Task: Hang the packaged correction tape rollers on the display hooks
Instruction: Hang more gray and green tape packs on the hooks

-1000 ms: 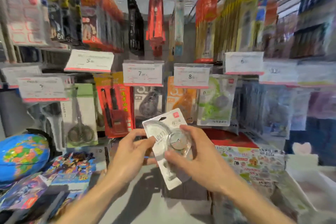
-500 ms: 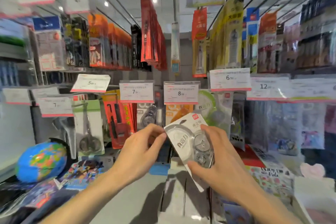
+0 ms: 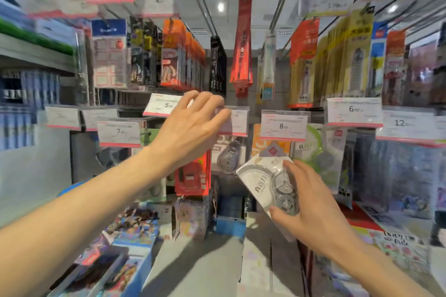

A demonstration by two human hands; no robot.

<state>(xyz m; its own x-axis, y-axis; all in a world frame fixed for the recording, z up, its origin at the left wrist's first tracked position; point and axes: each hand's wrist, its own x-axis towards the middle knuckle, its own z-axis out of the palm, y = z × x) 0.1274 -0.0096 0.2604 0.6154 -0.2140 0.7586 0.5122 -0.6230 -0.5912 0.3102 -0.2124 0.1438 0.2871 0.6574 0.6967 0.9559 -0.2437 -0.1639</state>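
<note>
The right hand (image 3: 311, 202) gripped a flat white card pack (image 3: 259, 182) with a clear round blister; the left hand (image 3: 193, 125), fingers loose, apparently touched a blurred price tag (image 3: 235, 121).

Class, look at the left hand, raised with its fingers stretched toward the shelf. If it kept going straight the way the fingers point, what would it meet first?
Most likely the price tag just past the left hand, whose fingertips already overlap its edge. Depth is unclear.
</note>
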